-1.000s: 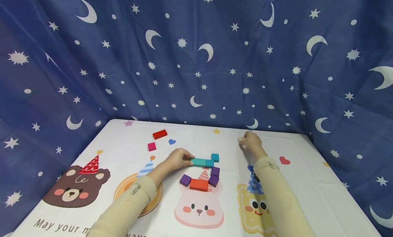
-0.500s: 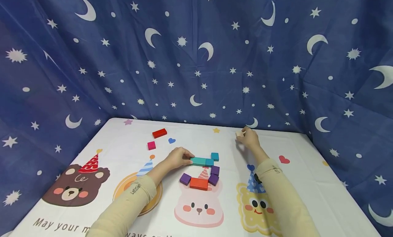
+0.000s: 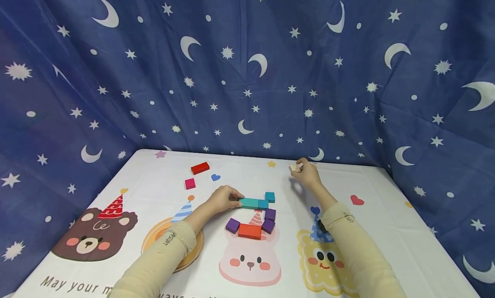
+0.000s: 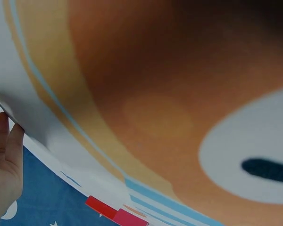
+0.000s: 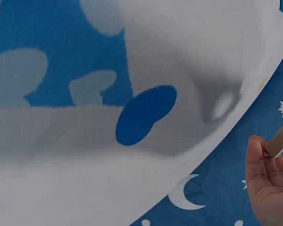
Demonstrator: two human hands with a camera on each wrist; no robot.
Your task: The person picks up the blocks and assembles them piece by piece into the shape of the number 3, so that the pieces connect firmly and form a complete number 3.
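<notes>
In the head view my left hand (image 3: 224, 199) pinches the left end of a long teal block (image 3: 249, 203) between thumb and fingers. A small blue block (image 3: 263, 205) sits against that block's right end, with another blue block (image 3: 270, 197) just behind it. My right hand (image 3: 308, 175) holds a pale wooden block (image 3: 295, 167) near the table's back edge; in the right wrist view this wooden block (image 5: 279, 141) shows between fingertips and thumb, raised over the cloth. Below the teal block, two purple blocks (image 3: 268, 226), an orange-red block (image 3: 249, 231) and a third purple block (image 3: 233, 225) form a curve.
At the back left lie a red block (image 3: 200, 168) and a pink cube (image 3: 190, 183). A white tablecloth (image 3: 386, 229) with printed cartoon animals covers the table. Behind the table hangs a blue curtain (image 3: 232, 74) with moons and stars.
My right hand has moved left with the wooden block in its grip. The left hand stays at the teal block, and the blocks on the table have not moved.
</notes>
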